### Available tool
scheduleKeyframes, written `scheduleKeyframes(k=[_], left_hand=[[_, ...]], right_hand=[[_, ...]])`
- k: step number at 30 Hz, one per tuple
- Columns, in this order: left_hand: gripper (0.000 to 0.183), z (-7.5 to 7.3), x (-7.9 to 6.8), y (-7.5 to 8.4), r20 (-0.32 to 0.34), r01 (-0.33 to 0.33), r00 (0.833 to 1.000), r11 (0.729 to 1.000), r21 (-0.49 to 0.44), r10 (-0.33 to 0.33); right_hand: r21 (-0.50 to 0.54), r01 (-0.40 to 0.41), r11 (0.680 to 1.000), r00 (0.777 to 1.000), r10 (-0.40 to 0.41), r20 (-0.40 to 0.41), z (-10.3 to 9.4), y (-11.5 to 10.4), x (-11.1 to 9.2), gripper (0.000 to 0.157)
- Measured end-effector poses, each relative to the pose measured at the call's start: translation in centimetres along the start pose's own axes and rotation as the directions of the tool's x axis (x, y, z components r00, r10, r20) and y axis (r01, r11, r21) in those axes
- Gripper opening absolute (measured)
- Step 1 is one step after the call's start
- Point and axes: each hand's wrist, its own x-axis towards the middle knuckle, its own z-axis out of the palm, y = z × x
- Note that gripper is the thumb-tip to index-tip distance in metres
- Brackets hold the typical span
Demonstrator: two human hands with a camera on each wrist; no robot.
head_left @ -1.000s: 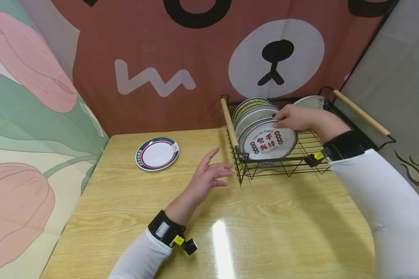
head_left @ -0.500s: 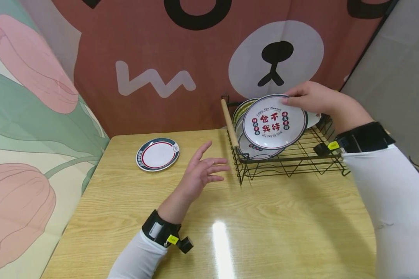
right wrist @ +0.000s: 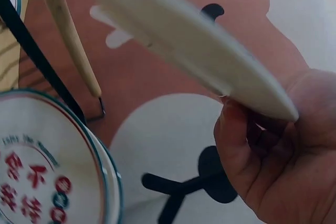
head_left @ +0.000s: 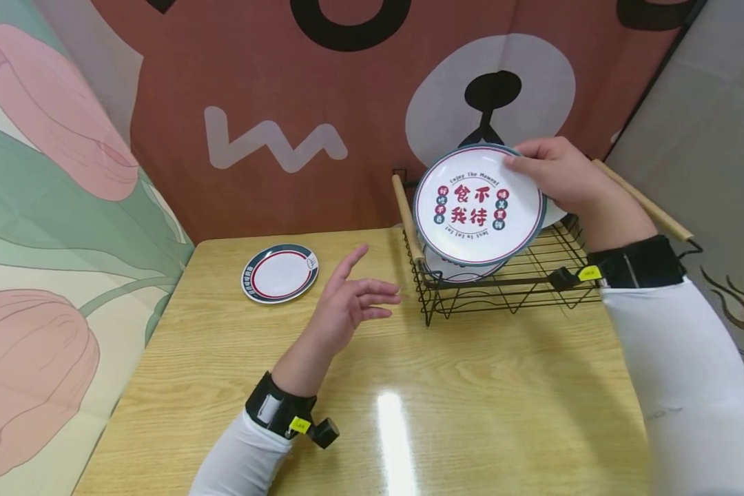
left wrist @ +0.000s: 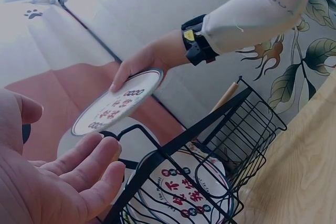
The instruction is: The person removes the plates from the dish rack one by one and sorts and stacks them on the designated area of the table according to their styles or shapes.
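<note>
My right hand (head_left: pixel 561 173) pinches the upper right rim of a white plate (head_left: pixel 471 238) with red characters and a blue-green edge. The plate is raised over the black wire dish rack (head_left: pixel 521 281), its printed face toward me. In the right wrist view its pale underside (right wrist: pixel 184 45) shows, with the thumb and fingers at the rim. Below it, another plate with the same print (left wrist: pixel 181 192) stands in the rack. My left hand (head_left: pixel 350 303) hovers left of the rack, fingers spread and holding nothing.
A small plate (head_left: pixel 279 274) with a dark blue rim and red ring lies on the wooden table (head_left: pixel 471 406), left of the rack. Wooden handles (head_left: pixel 407 217) rise at the rack's sides. A brown bear-print cloth (head_left: pixel 254 193) hangs behind, close to the held plate.
My right hand has lifted the printed plate out of the rack, up and toward the back, turning its face more to me. My left hand has drifted slightly left.
</note>
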Motion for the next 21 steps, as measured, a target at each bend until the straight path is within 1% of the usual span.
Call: scheduleKeyframes(k=[3,6,8,12,13,15,18,21], left_hand=[[0.062,-0.1,0.0,0.1,-0.001,-0.002,1.0,1.0,-0.008,0.002],[0.063,-0.2,0.0,0.1,0.0,-0.008,1.0,1.0,-0.026,0.008],[0.064,-0.2,0.0,0.2,0.002,-0.011,1.0,0.999,-0.036,0.012],[0.064,-0.1,-0.1,0.2,0.003,-0.01,1.0,0.999,-0.048,0.011],[0.065,0.0,-0.1,0.3,0.003,-0.009,1.0,0.999,-0.05,0.009],[0.065,0.1,-0.2,0.3,-0.002,-0.005,1.0,0.999,-0.052,0.005],[0.065,0.3,-0.3,0.5,-0.001,0.001,1.0,0.999,-0.055,-0.002],[0.064,0.4,-0.5,0.6,0.002,0.01,1.0,0.999,-0.05,-0.01]], right_hand=[[0.139,-0.036,0.99,0.999,0.037,-0.005,0.9,0.6,-0.1,0.029],[0.259,-0.057,0.964,0.998,0.063,-0.012,1.8,1.0,-0.5,0.03],[0.353,-0.055,0.934,0.998,0.063,-0.011,2.4,1.3,-0.9,0.033],[0.52,-0.044,0.853,0.999,0.054,-0.003,3.7,1.7,-1.9,0.037],[0.542,-0.049,0.839,0.998,0.062,-0.006,4.0,1.8,-2.2,0.038],[0.567,-0.059,0.822,0.996,0.084,-0.018,4.8,2.0,-2.7,0.039],[0.585,-0.076,0.807,0.992,0.122,-0.04,6.2,2.2,-3.6,0.04],[0.609,-0.059,0.791,0.993,0.11,-0.047,7.6,2.6,-4.3,0.044]])
